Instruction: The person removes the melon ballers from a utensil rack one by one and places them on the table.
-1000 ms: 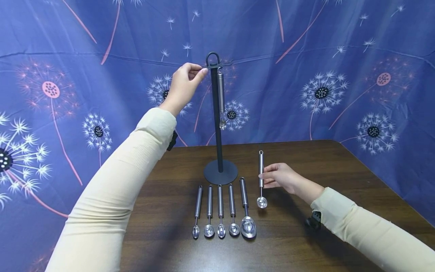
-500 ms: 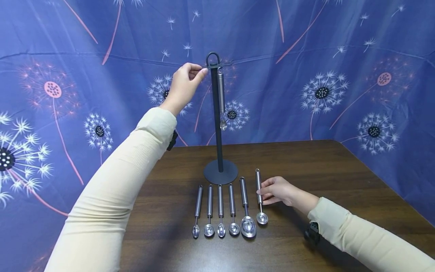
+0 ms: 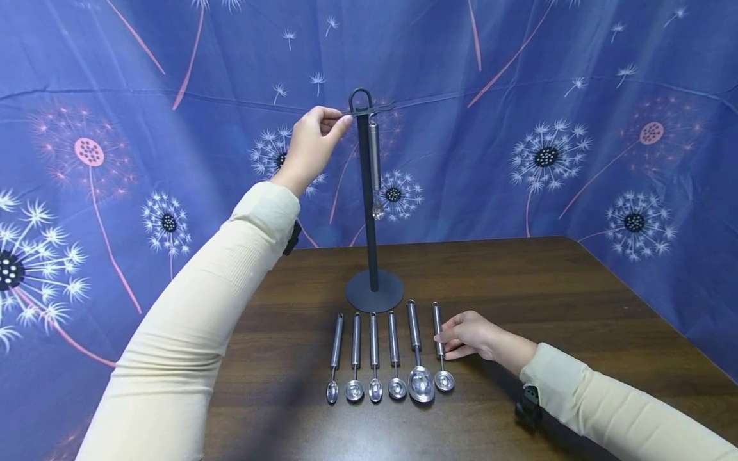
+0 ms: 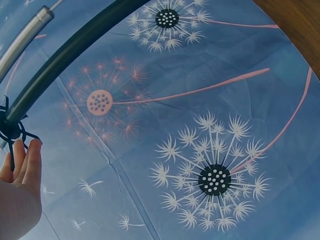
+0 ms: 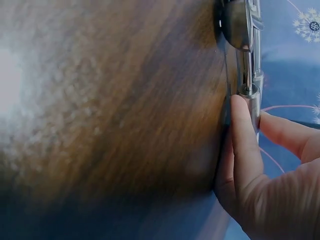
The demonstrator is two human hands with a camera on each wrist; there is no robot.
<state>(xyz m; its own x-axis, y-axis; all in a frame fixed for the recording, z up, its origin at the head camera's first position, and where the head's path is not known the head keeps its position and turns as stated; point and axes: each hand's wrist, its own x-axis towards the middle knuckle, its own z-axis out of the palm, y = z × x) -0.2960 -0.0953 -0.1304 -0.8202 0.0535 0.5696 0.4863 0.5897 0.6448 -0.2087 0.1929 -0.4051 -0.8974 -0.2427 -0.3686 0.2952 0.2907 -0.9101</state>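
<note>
My left hand (image 3: 313, 144) pinches a hook at the top of a black hanging stand (image 3: 371, 224), its thumb and fingertips together. In the left wrist view, its fingers (image 4: 33, 165) meet the dark hooks beside the pole. From another hook hangs a metal utensil (image 3: 375, 157) with a small end. Low at the right, my right hand (image 3: 475, 336) pinches the handle of a round-bowled metal spoon (image 3: 444, 381), at the right end of a row. In the right wrist view, thumb and fingers lie on either side of that handle (image 5: 253, 107), close to the tabletop.
Left of the held spoon lie a large oval spoon (image 3: 421, 385) and several smaller metal spoons (image 3: 373, 339), handles toward the stand's round base (image 3: 357, 298). The wooden table (image 3: 519, 269) ends at a blue dandelion-print cloth (image 3: 461, 192) behind.
My right hand has come down and toward me with the round-bowled spoon, bringing it level with the row beside the large spoon. The left hand has stayed on the stand's hook.
</note>
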